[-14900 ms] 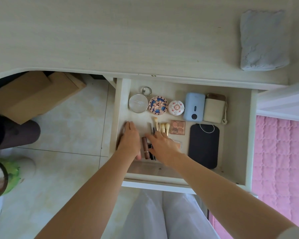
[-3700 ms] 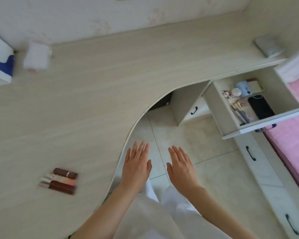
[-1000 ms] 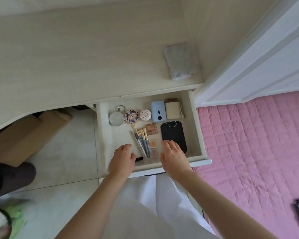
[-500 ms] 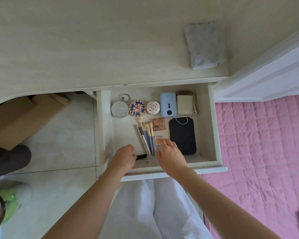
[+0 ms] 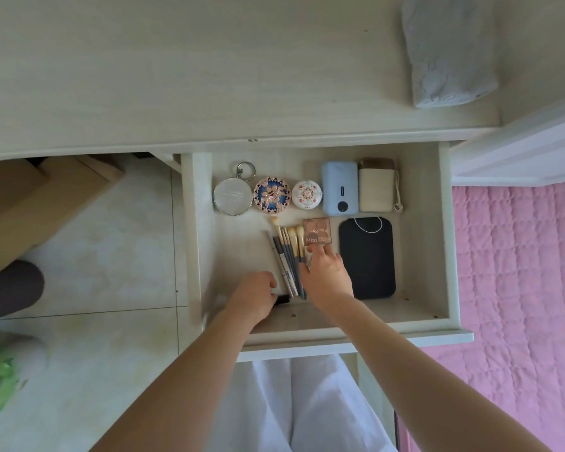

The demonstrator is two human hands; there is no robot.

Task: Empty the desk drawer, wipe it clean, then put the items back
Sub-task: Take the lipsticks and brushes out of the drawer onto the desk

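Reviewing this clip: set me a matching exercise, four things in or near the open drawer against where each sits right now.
Things:
1. grey cloth
2. round mirror
3. black pad
4. brown palette

Places:
A. drawer's back left corner
B. on the desktop, far right
C. at the right hand's fingertips
D. drawer's right half, in front of the blue device

Pairs: 1-B, 2-A, 3-D, 4-C
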